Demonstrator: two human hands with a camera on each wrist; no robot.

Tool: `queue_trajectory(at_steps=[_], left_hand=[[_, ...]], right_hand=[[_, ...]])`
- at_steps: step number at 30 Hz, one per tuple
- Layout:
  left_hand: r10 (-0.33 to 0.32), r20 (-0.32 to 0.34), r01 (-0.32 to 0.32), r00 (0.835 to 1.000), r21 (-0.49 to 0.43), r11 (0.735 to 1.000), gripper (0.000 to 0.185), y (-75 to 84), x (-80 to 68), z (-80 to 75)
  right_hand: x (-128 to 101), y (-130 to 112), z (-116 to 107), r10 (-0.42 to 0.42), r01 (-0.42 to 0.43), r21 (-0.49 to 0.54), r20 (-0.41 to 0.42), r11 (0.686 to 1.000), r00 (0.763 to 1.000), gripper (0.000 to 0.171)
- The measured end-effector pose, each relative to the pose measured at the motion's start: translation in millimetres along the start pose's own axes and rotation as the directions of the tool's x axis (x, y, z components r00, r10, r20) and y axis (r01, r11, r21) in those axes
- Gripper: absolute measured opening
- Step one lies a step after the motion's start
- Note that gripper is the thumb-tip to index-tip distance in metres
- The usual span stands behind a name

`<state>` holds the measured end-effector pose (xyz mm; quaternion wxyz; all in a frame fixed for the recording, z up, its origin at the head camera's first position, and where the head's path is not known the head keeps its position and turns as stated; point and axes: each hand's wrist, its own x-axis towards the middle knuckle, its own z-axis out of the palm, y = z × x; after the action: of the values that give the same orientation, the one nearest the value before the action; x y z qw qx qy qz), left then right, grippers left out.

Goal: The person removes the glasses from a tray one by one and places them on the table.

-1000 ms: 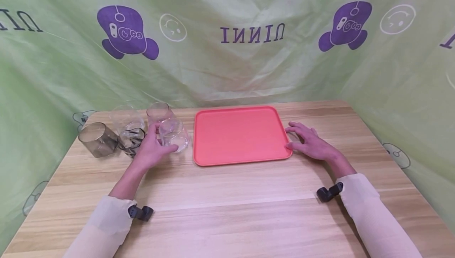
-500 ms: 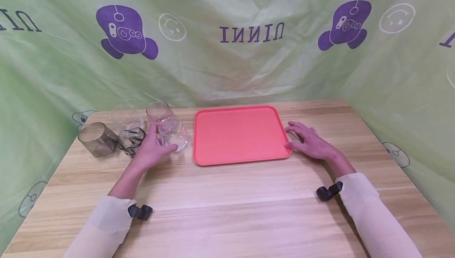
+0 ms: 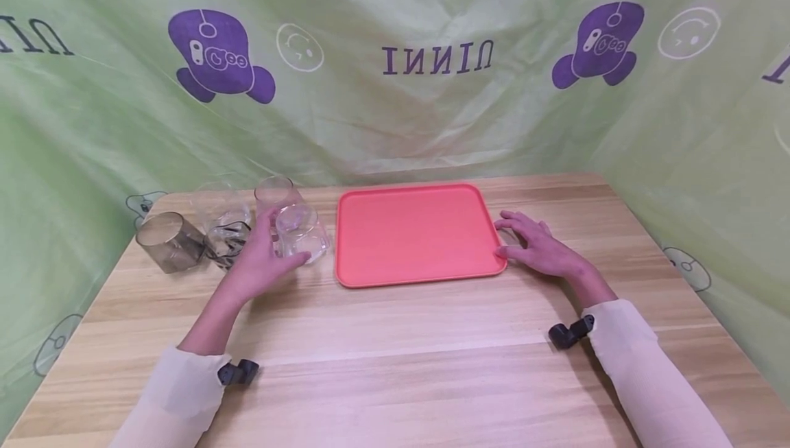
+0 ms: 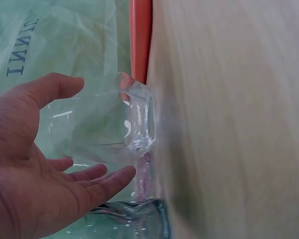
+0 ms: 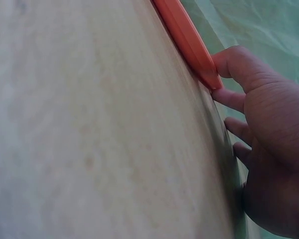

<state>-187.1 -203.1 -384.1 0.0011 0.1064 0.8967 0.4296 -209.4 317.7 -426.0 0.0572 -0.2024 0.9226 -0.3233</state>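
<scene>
Left hand: the left hand (image 3: 262, 263) is hovering at the near left, fingers (image 4: 97, 181) spread and relaxed, cupping toward but not clasping the clear glass (image 3: 300, 235).
Glass: it is standing upright at one o'clock from the palm, just beside the tray's left edge.
Right hand: the right hand (image 3: 540, 249) is resting with fingers spread, tips touching the orange tray (image 3: 413, 235) at its near right corner.
Nearer hand: the left.
Far left: other glasses (image 3: 169, 242) are clustering at ten o'clock.

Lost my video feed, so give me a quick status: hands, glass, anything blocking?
Left hand open around clear glass, not clamped. Right hand open, fingertips at orange tray edge. Other glasses crowd behind; tray bare.
</scene>
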Motion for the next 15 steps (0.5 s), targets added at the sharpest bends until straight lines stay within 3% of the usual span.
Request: queue_trajectory(at_steps=[5, 8, 11, 15], left_hand=[[0.044, -0.058, -0.035, 0.997, 0.141, 0.989, 0.096, 10.1, -5.6, -1.8], [0.107, -0.079, -0.09, 0.991, 0.193, 0.977, 0.092, 19.6, -7.6, -4.2], [0.206, -0.109, -0.179, 0.972, 0.222, 0.958, 0.082, 29.0, -8.6, -6.2], [0.288, -0.107, -0.249, 0.952, 0.285, 0.926, 0.071, 42.4, -11.7, -5.4]], right_hand=[[2, 0, -2, 0.022, -0.021, -0.015, 0.013, 1.0, 1.0, 0.065], [1, 0, -3, 0.05, -0.049, -0.023, 0.018, 0.999, 0.999, 0.075], [0, -2, -3, 0.069, -0.068, -0.017, 0.02, 0.998, 0.997, 0.082], [-2, -6, -3, 0.058, -0.058, 0.013, 0.0, 0.998, 0.998, 0.087]])
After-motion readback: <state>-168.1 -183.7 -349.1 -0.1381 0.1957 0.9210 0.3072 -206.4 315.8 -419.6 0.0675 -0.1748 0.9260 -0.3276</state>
